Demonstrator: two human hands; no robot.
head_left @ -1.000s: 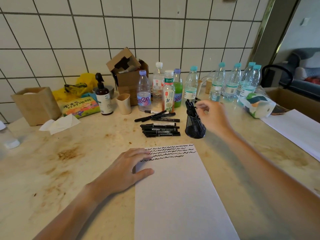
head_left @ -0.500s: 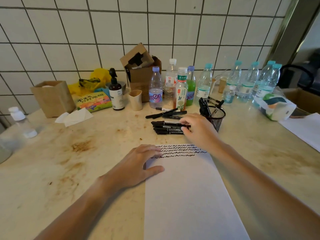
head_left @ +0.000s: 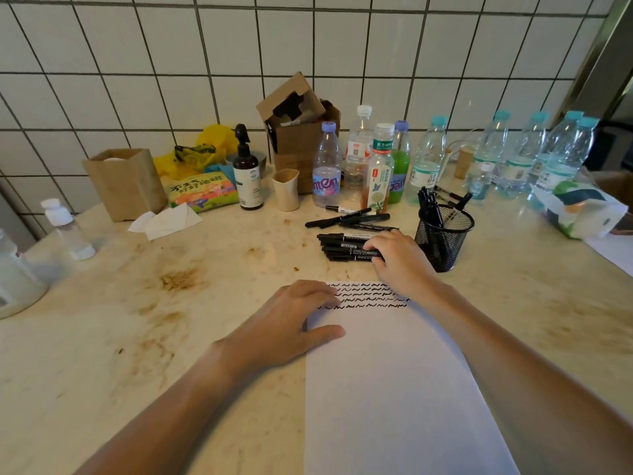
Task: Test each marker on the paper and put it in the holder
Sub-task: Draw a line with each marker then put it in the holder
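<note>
Probably home kitchen: tiled wall (head_left: 137,80), counter (head_left: 102,337).

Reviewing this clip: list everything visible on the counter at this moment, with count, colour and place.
paper: one, white, near centre, black squiggle rows along its far edge
marker pile: several, black, beyond the paper
loose markers: about four, black, behind the pile
mesh holder: one, black, right of the pile, markers inside
drink bottles: about ten, mostly clear, along the wall
pump bottle: one, dark brown, left of a beige cup
cardboard box: one, brown, open, by the wall
paper bag: one, brown, far left
left hand: flat on the paper's left edge
right hand: fingers on the marker pile
</note>
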